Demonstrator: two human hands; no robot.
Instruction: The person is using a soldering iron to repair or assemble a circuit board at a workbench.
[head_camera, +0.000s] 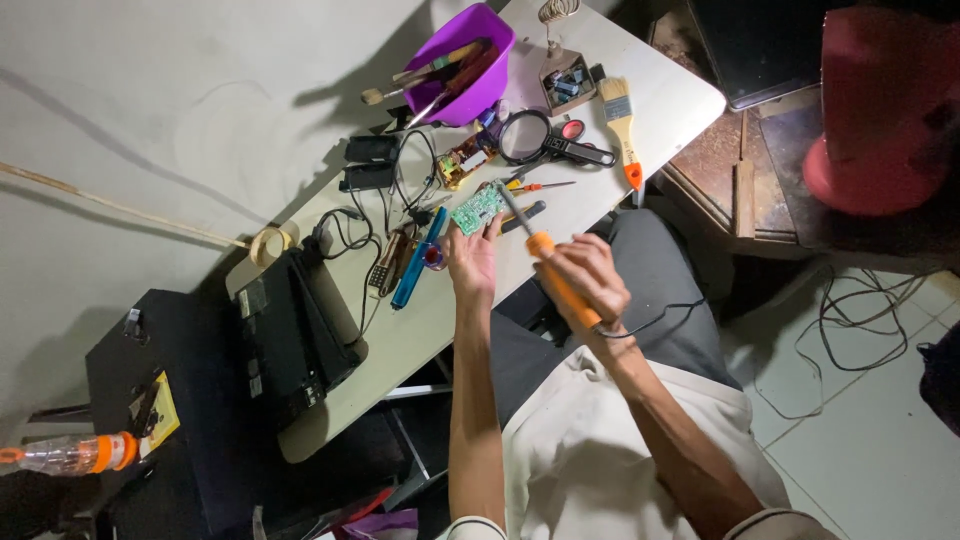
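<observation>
My right hand (592, 278) grips an orange-handled soldering iron (556, 275), its metal tip reaching up to a small green circuit board (478, 208). My left hand (472, 255) holds that board by its lower edge, just above the white table (660, 95). The iron's black cord runs off from my right wrist across my lap.
A purple bowl (467, 65) of brushes and tools stands at the table's far end. Nearby lie a magnifying glass (526, 136), a paintbrush (620, 125), a small box of parts (566, 80), screwdrivers, black adapters with cables and a blue pen-like tool (418, 260). A black device (290, 335) sits at the left.
</observation>
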